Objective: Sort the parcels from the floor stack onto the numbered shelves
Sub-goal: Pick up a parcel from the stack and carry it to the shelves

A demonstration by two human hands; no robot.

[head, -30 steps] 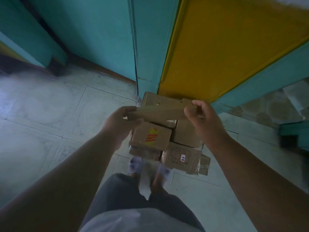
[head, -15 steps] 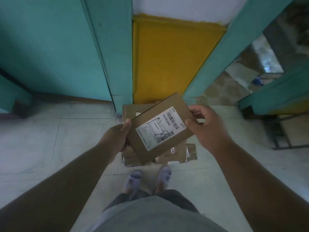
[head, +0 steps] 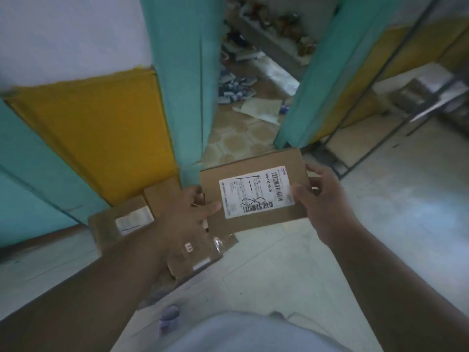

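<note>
Flat brown cardboard parcel [head: 256,191] with white label gripped by left hand [head: 189,214] and right hand [head: 321,199], brown cardboard floor stack [head: 121,224] near left

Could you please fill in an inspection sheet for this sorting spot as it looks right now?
Surface: pale tiled floor, no spills seen.
Job's things: flat parcel held up, label facing the camera, handwritten 8 on it; floor stack of cardboard boxes against the wall.
Clutter: papers and shoes beyond the doorway.
Grippers: left hand and right hand each grip a parcel edge.
Cables: nothing seen.
Surroundings: teal and yellow wall; metal shelves at right, blurred.
</note>
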